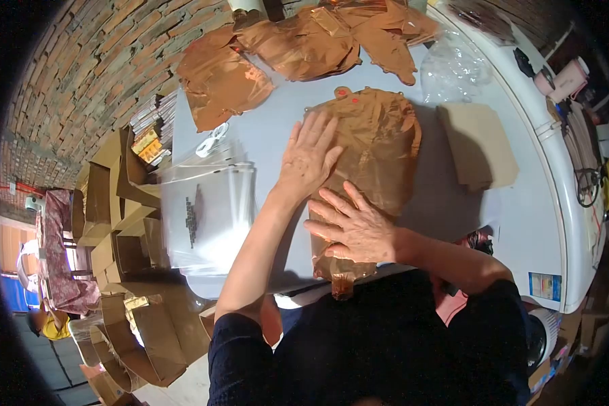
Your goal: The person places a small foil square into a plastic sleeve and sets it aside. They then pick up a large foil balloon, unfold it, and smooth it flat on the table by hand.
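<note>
A flat copper-brown foil piece (pixel 379 155), which looks like a deflated foil balloon, lies on the pale table (pixel 433 196) in front of me. Small red marks show near its far edge, and a narrow neck points toward my body. My left hand (pixel 308 155) rests palm down on its left edge, fingers stretched out. Nearer to me, my right hand (pixel 358 229) presses flat on its lower part with fingers spread. Neither hand grips anything. More wrinkled copper-brown foil pieces (pixel 298 47) lie overlapping along the far side of the table.
Clear plastic bags (pixel 213 216) are stacked at the left, with a white looped item (pixel 212 140) beyond them. Brown card sheets (pixel 477 145) and crumpled clear plastic (pixel 453 68) lie at the right. Open cardboard boxes (pixel 159 335) crowd the floor at left, beside a brick wall (pixel 95 74).
</note>
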A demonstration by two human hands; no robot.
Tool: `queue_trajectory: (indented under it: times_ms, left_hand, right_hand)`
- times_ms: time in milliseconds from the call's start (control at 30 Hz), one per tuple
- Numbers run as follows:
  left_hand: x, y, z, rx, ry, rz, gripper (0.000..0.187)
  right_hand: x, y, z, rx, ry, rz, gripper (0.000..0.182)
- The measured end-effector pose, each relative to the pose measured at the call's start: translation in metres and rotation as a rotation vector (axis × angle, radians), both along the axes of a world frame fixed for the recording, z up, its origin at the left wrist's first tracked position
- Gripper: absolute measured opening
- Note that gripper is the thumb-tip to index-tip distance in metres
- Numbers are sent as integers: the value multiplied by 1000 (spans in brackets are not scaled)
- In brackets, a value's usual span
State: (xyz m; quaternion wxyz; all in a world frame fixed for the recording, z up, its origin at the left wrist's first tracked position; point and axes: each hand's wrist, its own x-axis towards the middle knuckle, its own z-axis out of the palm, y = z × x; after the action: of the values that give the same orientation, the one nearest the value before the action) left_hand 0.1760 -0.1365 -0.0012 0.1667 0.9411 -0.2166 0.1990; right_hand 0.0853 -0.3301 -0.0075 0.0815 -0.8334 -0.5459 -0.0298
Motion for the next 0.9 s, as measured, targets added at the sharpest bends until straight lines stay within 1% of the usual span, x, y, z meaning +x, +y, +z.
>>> queue_trajectory:
  times_ms: [67, 167, 200, 300, 400, 533, 600, 700, 733, 833, 867, 900]
  left_hand:
    - [7, -4, -8, 70, 28, -12, 59]
    - [10, -4, -18, 148, 6, -8, 60]
    - [11, -4, -18, 148, 27, -4, 61]
    - [10, -4, -17, 172, 36, 1, 60]
    - [9, -5, -16, 192, 94, 24, 60]
    - [11, -3, -20, 188, 30, 2, 60]
    - [11, -4, -19, 188, 51, 14, 62]
    - [10, -5, -18, 198, 58, 32, 64]
    - [10, -5, -17, 202, 58, 35, 64]
    - [9, -6, -16, 202, 86, 42, 65]
    - [10, -7, -16, 206, 92, 41, 65]
    - [10, -6, -17, 209, 97, 40, 66]
  right_hand:
    - [0, 0, -4, 17, -12, -6, 68]
    - [-1, -1, -3, 139, 38, -5, 67]
    - [-3, 0, -4, 56, 16, -27, 68]
    - [-14, 5, -4, 68, 35, 0, 69]
    - [-18, 11, -2, 94, 102, 34, 75]
    - [-31, 12, -2, 73, 154, 80, 80]
    - [-36, 8, 2, 64, 197, 108, 81]
    - [-48, 3, -12, -49, -155, 155, 83]
    - [-53, 0, -9, 65, 226, 211, 79]
    - [-54, -3, 7, -19, 406, 438, 77]
    - [-52, 0, 8, 106, 370, 377, 76]
    - [-38, 1, 19, 95, 344, 318, 78]
